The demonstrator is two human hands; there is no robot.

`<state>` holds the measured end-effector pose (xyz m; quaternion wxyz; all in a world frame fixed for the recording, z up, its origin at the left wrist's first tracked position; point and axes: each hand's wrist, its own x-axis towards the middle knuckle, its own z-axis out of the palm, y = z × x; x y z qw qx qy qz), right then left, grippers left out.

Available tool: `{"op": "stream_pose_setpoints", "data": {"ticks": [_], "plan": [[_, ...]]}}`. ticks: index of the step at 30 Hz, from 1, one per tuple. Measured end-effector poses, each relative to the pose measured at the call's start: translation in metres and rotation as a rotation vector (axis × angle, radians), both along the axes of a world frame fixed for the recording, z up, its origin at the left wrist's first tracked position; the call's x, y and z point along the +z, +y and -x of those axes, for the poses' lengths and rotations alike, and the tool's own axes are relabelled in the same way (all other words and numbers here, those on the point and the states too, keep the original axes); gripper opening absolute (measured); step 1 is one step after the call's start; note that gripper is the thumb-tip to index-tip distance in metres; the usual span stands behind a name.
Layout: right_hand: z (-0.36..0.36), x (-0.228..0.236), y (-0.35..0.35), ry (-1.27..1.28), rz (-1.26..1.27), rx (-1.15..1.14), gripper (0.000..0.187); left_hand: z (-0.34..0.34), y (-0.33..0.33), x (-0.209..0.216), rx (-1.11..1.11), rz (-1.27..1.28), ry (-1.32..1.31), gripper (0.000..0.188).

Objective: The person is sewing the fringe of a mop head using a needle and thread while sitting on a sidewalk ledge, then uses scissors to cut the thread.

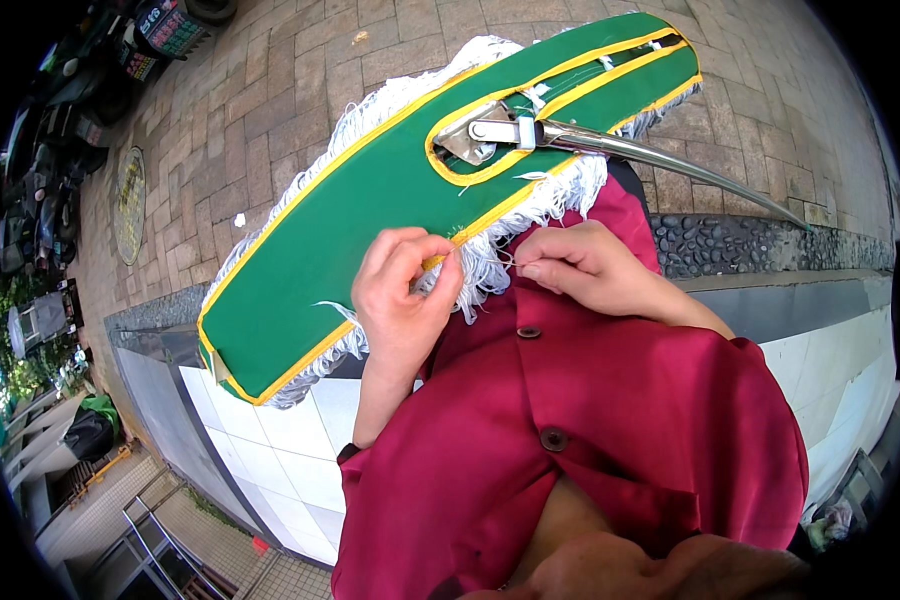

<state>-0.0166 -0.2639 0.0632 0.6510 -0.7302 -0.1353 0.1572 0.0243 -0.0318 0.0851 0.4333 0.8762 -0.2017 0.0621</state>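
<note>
A long green dust mop head [340, 240] with yellow edging and a white yarn fringe [560, 195] lies across my lap, its backing facing up. A metal handle [660, 155] runs from the swivel plate [467, 133] in its slot toward the right. My left hand [405, 285] is at the near yellow edge, thumb and forefinger pinched together. My right hand [580, 265], also pinched, is just right of it by the fringe. A thin pale strand [490, 257] stretches between both hands' fingertips. White ties [535, 97] cross the slot at the far end.
Brick paving [290, 80] spreads beyond the mop, with a round cover [129, 205] in it. Parked scooters [60, 150] stand at the far left. A pebble strip [760, 245] and white tiles [310, 440] lie near me. A metal railing [160, 540] is at lower left.
</note>
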Motion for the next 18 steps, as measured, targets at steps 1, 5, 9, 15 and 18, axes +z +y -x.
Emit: {"op": "stream_pose_setpoints", "data": {"ticks": [1, 5, 9, 15, 18], "plan": [[-0.001, -0.007, 0.005, -0.083, 0.05, -0.024, 0.009, 0.001, 0.001, -0.001, -0.006, -0.013, -0.013, 0.017], [-0.006, -0.009, 0.017, -0.113, 0.17, -0.04, 0.009, 0.003, 0.005, -0.005, -0.058, -0.063, -0.16, 0.018], [-0.009, -0.009, 0.022, -0.072, 0.164, -0.068, 0.008, 0.003, 0.003, -0.008, -0.089, -0.077, -0.284, 0.018], [-0.005, -0.012, 0.022, -0.042, 0.11, -0.083, 0.007, 0.008, 0.002, -0.009, -0.036, -0.034, -0.197, 0.019], [-0.007, -0.011, 0.023, -0.004, 0.08, -0.066, 0.008, 0.006, 0.002, -0.008, -0.095, -0.052, -0.26, 0.02]]}}
